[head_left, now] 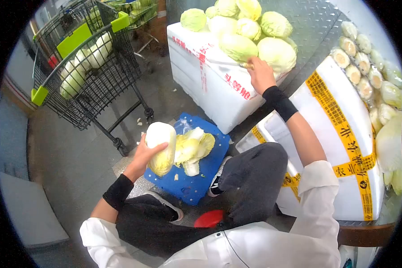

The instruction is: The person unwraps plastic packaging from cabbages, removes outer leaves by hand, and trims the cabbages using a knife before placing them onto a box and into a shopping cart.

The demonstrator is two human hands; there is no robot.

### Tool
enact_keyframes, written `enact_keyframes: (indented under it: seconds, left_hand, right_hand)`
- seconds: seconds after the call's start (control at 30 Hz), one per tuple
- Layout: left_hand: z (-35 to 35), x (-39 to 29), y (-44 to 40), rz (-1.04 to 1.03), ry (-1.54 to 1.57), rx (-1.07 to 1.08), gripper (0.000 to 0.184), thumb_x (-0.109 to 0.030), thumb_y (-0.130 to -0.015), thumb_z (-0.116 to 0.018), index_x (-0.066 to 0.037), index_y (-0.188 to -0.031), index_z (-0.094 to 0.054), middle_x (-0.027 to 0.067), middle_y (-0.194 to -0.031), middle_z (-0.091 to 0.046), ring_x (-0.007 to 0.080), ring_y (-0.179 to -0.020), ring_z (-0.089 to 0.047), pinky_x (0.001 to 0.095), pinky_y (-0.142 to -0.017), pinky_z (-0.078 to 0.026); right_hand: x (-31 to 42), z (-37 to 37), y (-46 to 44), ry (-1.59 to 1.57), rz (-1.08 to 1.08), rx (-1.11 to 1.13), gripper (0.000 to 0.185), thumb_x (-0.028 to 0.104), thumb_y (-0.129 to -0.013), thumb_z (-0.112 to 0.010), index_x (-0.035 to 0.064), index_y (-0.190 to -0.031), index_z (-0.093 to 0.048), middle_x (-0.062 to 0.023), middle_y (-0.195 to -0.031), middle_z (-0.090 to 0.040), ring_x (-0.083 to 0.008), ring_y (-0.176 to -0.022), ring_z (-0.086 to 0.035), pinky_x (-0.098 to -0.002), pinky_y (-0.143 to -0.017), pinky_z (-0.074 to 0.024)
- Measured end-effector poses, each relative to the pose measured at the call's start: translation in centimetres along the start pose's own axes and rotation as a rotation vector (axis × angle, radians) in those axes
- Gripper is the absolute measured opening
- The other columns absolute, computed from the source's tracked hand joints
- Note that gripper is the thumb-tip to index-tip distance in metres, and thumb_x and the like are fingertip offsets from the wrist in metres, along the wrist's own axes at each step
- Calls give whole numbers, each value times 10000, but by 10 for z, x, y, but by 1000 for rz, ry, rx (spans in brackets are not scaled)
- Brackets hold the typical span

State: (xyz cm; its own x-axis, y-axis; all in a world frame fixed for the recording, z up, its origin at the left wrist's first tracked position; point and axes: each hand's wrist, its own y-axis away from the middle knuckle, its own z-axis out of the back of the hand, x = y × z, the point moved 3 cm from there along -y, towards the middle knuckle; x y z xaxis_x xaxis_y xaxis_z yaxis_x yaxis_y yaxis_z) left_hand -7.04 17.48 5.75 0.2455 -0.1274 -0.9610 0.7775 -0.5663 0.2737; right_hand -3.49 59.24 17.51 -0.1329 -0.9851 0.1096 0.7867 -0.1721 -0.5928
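My left hand [149,154] grips a pale napa cabbage [161,139], held upright above the blue mat between my legs. Loose yellow-green leaves [194,149] lie on the blue mat [190,185], just right of that cabbage, beside some clear plastic. Over the white foam box [187,67], my right hand [260,73] is closed around the handle of what looks like a knife [230,63], its thin blade pointing left. Round green cabbages [277,53] are piled on the box next to my right hand.
A black wire cart [94,80] with green corners holds more napa cabbages at the upper left. On the right stand white foam boxes [328,147] with yellow tape, beside wrapped vegetables [364,62]. A red object [208,219] is below me.
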Motion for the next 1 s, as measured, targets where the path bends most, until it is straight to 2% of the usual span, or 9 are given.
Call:
enact_keyframes:
  seconds: [0.2, 0.43, 0.53, 0.67, 0.77, 0.83, 0.9, 0.97, 1.0]
  left_hand:
    - [-14, -3, 3, 14, 216, 197, 739, -238, -797, -774, 15, -1343, -346, 137, -1241, -522, 204, -1142, -535, 330, -945, -474]
    - [-26, -3, 14, -3, 140, 228, 745, -207, -786, -788, -12, -1354, -348, 129, -1252, -531, 209, -1116, -558, 343, -951, -475]
    - [-31, -7, 15, -30, 131, 257, 717, -210, -814, -761, -22, -1366, -343, 124, -1276, -521, 209, -1150, -544, 351, -967, -470]
    - [-34, -8, 15, -35, 208, 260, 703, -227, -820, -757, -15, -1358, -356, 122, -1259, -530, 202, -1135, -551, 340, -954, -475]
    - [-36, -14, 15, -16, 273, 283, 653, -277, -868, -707, -12, -1356, -363, 120, -1248, -536, 198, -1122, -559, 344, -946, -484]
    - [-37, -13, 10, 42, 372, 278, 622, -297, -901, -667, -13, -1361, -360, 115, -1249, -538, 197, -1121, -561, 348, -948, -487]
    - [-38, -13, 6, 21, 424, 256, 587, -304, -933, -618, -29, -1376, -347, 105, -1270, -524, 198, -1146, -544, 355, -969, -475]
    - [-36, -6, -4, 6, 451, 287, 531, -306, -979, -539, -68, -1398, -315, 88, -1337, -470, 208, -1220, -484, 378, -1030, -422]
    - [-36, -2, -10, -17, 449, 317, 531, -327, -992, -506, -91, -1413, -284, 84, -1388, -417, 215, -1274, -427, 396, -1079, -358]
  right_hand:
    - [-32, -26, 10, 159, -225, 113, 263, 106, -829, -617, 125, -1070, -515, -106, -1079, -594, -288, -1077, -553, -487, -934, -360]
    - [-40, -20, -1, 193, -319, 117, 287, 107, -812, -609, 107, -1092, -547, -116, -1108, -595, -289, -1109, -543, -447, -972, -364]
    - [-29, -9, 3, 242, -302, 114, 318, 96, -801, -590, 76, -1117, -563, -138, -1141, -582, -314, -1134, -520, -450, -997, -356]
    - [-18, -4, 19, 409, 38, -91, 412, 105, -780, -604, 37, -1183, -547, -191, -1192, -548, -361, -1179, -468, -451, -1012, -372]
    - [21, 13, 40, 174, 49, -162, 436, 116, -779, -627, 29, -1196, -535, -211, -1207, -537, -373, -1186, -464, -447, -1015, -378]
    - [74, 17, 82, -330, -9, 34, 480, 191, -848, -652, -7, -1255, -493, -234, -1242, -520, -365, -1163, -506, -437, -1017, -391]
    - [128, -2, 131, -908, -352, 495, 638, 321, -891, -662, -37, -1349, -398, -211, -1344, -481, -280, -1263, -464, -397, -1051, -385]
    - [173, -29, 169, -1195, -404, 597, 880, 366, -849, -716, -17, -1451, -202, -223, -1412, -381, -305, -1277, -436, -443, -1053, -385]
    - [189, -42, 182, -1392, -505, 457, 942, 380, -817, -747, -11, -1458, -178, -224, -1432, -347, -294, -1275, -435, -414, -1054, -388]
